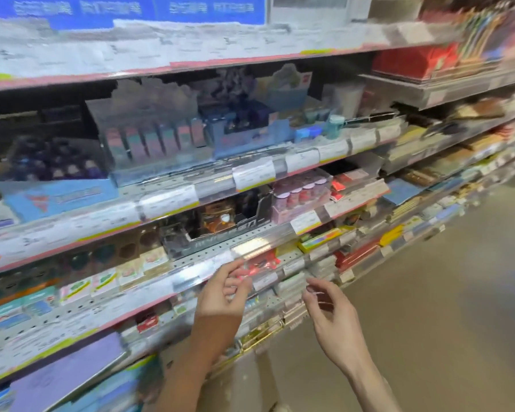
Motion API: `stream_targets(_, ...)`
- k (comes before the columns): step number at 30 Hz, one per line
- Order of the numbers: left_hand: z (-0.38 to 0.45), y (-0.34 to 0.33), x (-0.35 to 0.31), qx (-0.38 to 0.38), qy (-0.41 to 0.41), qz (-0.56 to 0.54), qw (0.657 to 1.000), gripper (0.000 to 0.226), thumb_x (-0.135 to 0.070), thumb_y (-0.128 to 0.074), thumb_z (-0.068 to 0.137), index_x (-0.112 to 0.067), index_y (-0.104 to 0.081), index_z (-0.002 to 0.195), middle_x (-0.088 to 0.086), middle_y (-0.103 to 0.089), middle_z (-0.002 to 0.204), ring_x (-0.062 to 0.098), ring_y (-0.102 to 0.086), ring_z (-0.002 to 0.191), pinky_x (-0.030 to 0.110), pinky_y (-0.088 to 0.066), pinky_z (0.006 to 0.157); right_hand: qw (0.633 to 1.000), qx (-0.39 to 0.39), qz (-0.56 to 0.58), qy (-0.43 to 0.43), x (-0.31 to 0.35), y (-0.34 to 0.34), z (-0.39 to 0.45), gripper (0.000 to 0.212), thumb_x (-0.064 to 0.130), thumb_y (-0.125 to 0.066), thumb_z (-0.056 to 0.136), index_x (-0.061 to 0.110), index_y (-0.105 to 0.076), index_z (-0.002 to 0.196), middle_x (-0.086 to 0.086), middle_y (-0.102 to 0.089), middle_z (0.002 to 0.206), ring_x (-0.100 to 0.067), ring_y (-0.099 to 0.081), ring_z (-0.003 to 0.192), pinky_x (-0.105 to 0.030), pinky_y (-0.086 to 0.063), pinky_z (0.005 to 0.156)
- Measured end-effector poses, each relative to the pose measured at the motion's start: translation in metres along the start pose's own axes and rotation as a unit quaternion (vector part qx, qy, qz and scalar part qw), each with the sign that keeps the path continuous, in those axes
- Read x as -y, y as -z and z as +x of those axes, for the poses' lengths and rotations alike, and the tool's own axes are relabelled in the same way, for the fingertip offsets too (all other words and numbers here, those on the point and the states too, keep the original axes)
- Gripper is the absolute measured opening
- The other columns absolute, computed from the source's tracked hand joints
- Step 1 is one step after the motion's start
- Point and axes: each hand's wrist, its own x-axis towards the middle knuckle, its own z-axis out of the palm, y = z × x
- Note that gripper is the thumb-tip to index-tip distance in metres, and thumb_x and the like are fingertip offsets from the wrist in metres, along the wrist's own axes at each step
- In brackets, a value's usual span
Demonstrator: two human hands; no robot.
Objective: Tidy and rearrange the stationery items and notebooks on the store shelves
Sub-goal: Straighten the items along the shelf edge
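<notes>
Store shelves full of stationery run from lower left to upper right, and the picture is blurred by motion. My left hand (220, 295) reaches toward a red packet (262, 264) behind the clear shelf lip, fingers loosely curled and just short of it, holding nothing that I can make out. My right hand (330, 310) hovers in front of a stack of white boxes (295, 285), fingers relaxed and empty. A black display box (217, 230) sits on the shelf above the hands. A purple notebook (72, 370) lies on a low shelf at the left.
Pink bottles in a tray (301, 194) stand right of the black box. Pastel boxes (155, 141) and a blue carton (60, 197) fill the higher shelf. Price labels (253, 173) line the shelf edges. Beige floor (443, 292) opens to the right.
</notes>
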Motion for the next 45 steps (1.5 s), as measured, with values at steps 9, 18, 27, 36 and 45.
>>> stream_targets(9,0.097,-0.1,-0.026,0.0,-0.005,-0.022,1.0,0.026,-0.025,-0.066,0.091,-0.046,-0.062,0.107,-0.022,-0.069,0.1,0.003,-0.066,0.088,0.03,-0.055,0.085,0.998,-0.009,-0.047,0.036,-0.021,0.06,0.127,0.019,0.035,-0.062,0.094,0.036,-0.064,0.113,0.017,-0.067,0.112,-0.006,-0.066,0.102,-0.029,-0.056,0.084)
stream_targets(18,0.141,-0.141,-0.049,-0.049,-0.003,0.086,0.995,0.03,-0.041,-0.058,0.094,-0.034,-0.057,0.124,-0.02,-0.065,0.111,-0.008,-0.061,0.093,0.019,-0.052,0.084,0.991,0.02,-0.069,0.109,-0.028,0.083,0.221,0.021,0.027,-0.06,0.096,0.028,-0.063,0.117,0.018,-0.064,0.109,-0.003,-0.063,0.096,-0.038,-0.055,0.085)
stream_targets(27,0.143,-0.191,-0.061,-0.211,0.015,0.086,0.973,0.023,-0.025,-0.064,0.093,-0.031,-0.063,0.115,-0.013,-0.069,0.101,0.0,-0.064,0.089,0.028,-0.055,0.082,0.967,0.167,-0.047,0.188,-0.038,0.11,0.289,0.025,0.032,-0.057,0.098,0.03,-0.062,0.123,0.016,-0.063,0.112,0.007,-0.061,0.097,-0.008,-0.047,0.078)
stream_targets(36,0.111,-0.203,-0.1,-0.296,-0.04,0.237,0.924,0.03,-0.036,-0.057,0.095,-0.032,-0.058,0.125,-0.02,-0.061,0.111,0.0,-0.06,0.101,0.026,-0.05,0.088,0.913,0.202,-0.065,0.349,-0.023,0.138,0.333,0.024,0.02,-0.062,0.095,0.023,-0.062,0.119,0.012,-0.06,0.106,-0.002,-0.056,0.094,-0.017,-0.042,0.079)
stream_targets(45,0.129,-0.171,-0.147,-0.307,-0.181,0.401,0.844,0.034,-0.034,-0.061,0.092,-0.02,-0.061,0.124,-0.005,-0.056,0.114,0.013,-0.055,0.107,0.026,-0.046,0.089,0.872,0.131,-0.12,0.456,0.048,0.166,0.338,0.014,0.027,-0.059,0.096,0.023,-0.062,0.109,0.012,-0.054,0.095,-0.007,-0.053,0.086,-0.029,-0.047,0.075)
